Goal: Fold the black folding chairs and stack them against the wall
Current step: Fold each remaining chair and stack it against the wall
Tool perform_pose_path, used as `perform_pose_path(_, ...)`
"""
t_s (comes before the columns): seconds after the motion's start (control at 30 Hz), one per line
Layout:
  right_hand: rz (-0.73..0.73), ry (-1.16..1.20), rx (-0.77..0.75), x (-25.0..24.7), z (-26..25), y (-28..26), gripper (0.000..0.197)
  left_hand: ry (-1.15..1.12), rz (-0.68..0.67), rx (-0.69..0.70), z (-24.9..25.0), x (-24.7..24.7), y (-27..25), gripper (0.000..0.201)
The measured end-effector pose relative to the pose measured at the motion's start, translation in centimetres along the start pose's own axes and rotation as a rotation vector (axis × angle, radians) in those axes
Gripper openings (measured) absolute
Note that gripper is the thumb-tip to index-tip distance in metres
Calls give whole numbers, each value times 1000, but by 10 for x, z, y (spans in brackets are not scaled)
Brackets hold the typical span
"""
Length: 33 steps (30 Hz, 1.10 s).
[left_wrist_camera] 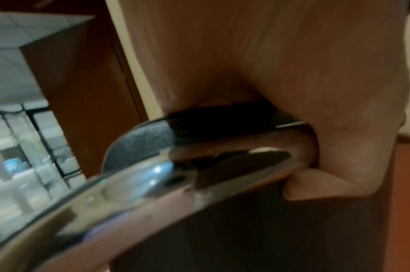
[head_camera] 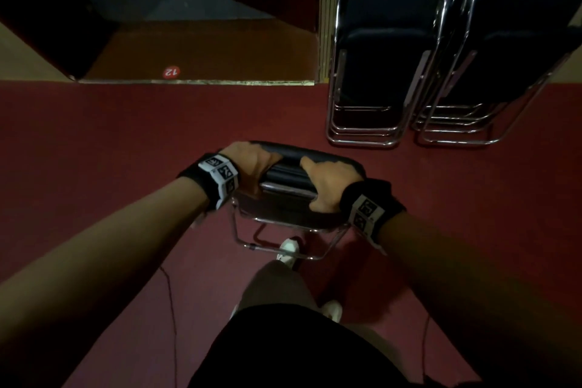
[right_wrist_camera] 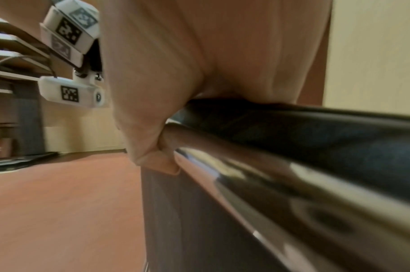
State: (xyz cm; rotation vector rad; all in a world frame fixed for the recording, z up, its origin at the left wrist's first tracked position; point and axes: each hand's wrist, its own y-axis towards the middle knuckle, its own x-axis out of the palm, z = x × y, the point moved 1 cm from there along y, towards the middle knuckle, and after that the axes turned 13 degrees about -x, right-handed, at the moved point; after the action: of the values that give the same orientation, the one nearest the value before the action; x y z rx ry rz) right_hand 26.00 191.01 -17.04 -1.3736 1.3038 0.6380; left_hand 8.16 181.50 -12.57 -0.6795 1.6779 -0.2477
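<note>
Right now the person stands on the red carpet (head_camera: 126, 142) with a folded black chair (head_camera: 289, 195) held upright in front of their legs, its chrome feet low by a white shoe (head_camera: 289, 249). Both hands are clamped on the top of the backrest: the left hand (head_camera: 252, 157) wraps the left corner, the right hand (head_camera: 330, 183) the right corner. In the left wrist view the fingers (left_wrist_camera: 315, 185) curl under the chrome tube (left_wrist_camera: 152, 184) where it bends below the black pad; the right wrist view shows the same hold, fingers (right_wrist_camera: 157, 162) hooked beneath the tube (right_wrist_camera: 269, 174) and palm over the padding.

Farther off to the right, two stacks of folded chairs already lean against the slatted wall (head_camera: 326, 9): one stack (head_camera: 378, 57) nearer the doorway, another stack (head_camera: 510, 57) to its right. The carried chair is still well apart from them.

I would judge the chair moderately heavy and quite rigid, being steel tube with a thin padded seat and back. The polished chrome looks slippery, so the two top corners, where padding meets frame, seem the sound place to hold; it also keeps fingers away from the hinge. The loose risk is the seat swinging open or the feet catching the carpet on the way to the stack. A small round floor marker (head_camera: 171, 71) reading 12 sits in the doorway to the far left.
</note>
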Motion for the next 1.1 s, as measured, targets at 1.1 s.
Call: perform_pose_path(1.1, 78, 457, 312, -5, 300, 58, 92, 194, -84, 357, 109, -150, 328, 59)
